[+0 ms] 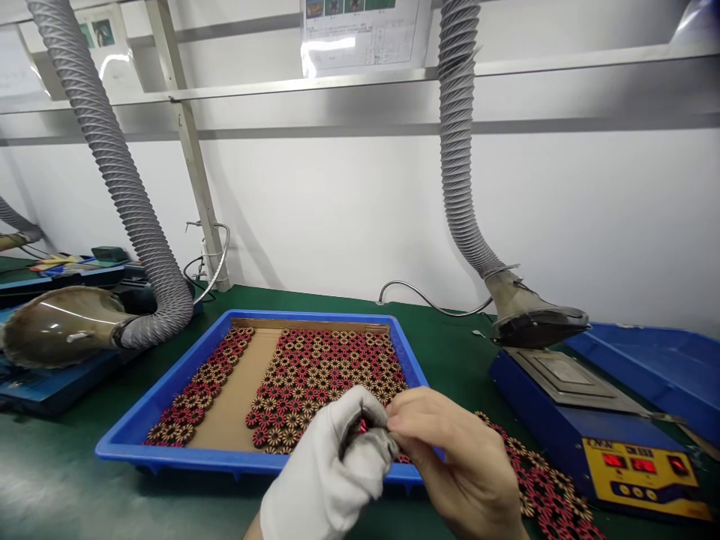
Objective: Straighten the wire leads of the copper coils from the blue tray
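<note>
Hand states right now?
Left hand: gloved, closed around a small red piece, mostly hidden.
Right hand: bare, fingertips pinched at the glove; can't tell what it holds.

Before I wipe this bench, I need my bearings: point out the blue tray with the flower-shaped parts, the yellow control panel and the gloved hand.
Blue tray [191,457]: head view, front rim.
Yellow control panel [646,480]: head view, middle of its face.
Gloved left hand [326,472]: head view, back of the glove.
</note>
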